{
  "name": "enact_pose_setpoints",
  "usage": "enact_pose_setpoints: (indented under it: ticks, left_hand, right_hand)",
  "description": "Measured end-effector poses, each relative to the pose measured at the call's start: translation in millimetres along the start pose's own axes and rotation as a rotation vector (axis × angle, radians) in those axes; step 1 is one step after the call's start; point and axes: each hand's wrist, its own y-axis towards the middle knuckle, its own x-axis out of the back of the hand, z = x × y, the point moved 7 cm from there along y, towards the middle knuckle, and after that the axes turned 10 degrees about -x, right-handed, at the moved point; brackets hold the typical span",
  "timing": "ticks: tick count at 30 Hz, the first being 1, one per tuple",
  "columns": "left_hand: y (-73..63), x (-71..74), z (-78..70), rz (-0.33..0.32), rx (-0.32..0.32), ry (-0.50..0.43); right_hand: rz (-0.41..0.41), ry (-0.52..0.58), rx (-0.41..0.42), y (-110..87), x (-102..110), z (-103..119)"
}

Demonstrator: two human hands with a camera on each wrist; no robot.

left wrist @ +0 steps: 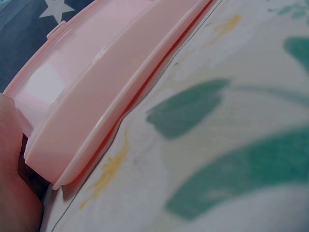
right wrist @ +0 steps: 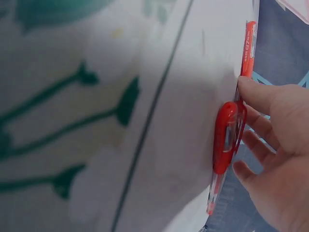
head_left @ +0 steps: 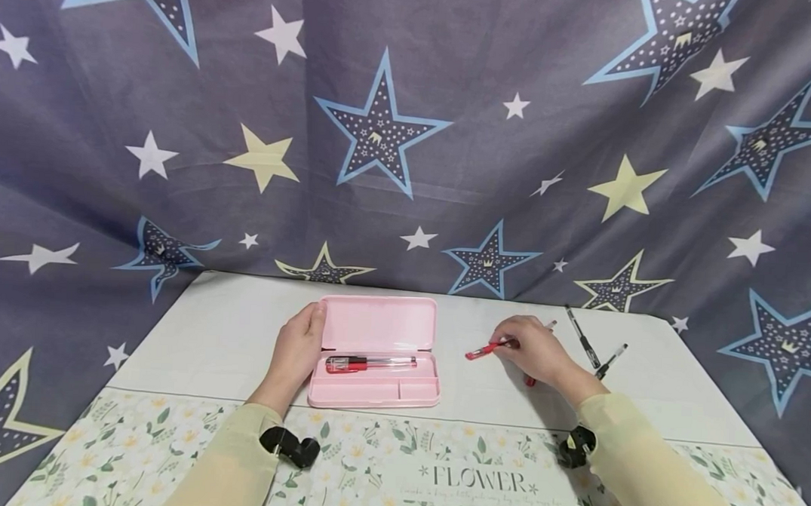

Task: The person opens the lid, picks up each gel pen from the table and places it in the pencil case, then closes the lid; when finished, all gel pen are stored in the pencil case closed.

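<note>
A pink pencil case [head_left: 379,325] lies open on the table, its lid tipped back. My left hand [head_left: 295,352] grips the case's left side, thumb at the lid's edge; the left wrist view shows the case's front wall [left wrist: 101,111]. Inside the long compartment lie a black pen [head_left: 340,359] and a red pen [head_left: 356,368] with clear barrels. To the right of the case, my right hand [head_left: 536,351] pinches a red-capped pen [head_left: 481,351] between thumb and fingers. Another red-capped pen [right wrist: 224,140] is beneath that hand, partly hidden by it in the head view.
Two black pens, one farther back [head_left: 581,336] and one nearer [head_left: 611,361], lie right of my right hand. A flower-print cloth [head_left: 369,463] covers the table's front part. Behind the table hangs a dark curtain [head_left: 407,223] with stars.
</note>
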Motion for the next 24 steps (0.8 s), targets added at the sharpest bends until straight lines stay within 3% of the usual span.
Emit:
enact_pose_setpoints:
  ticks: [7,16,24]
  left_hand:
    - [0.6,0.1,0.0,0.003,0.002,0.003]
    - [0.5,0.8,-2.6,0.005,-0.005,0.005]
    - [-0.5,1.1,-2.6,0.005,0.000,0.006]
  right_hand:
    - [-0.023,0.001,0.040,0.7,0,8]
    - [-0.089,-0.022,-0.026,6.0,9,15]
    - [-0.172,0.000,-0.017,5.7,21,45]
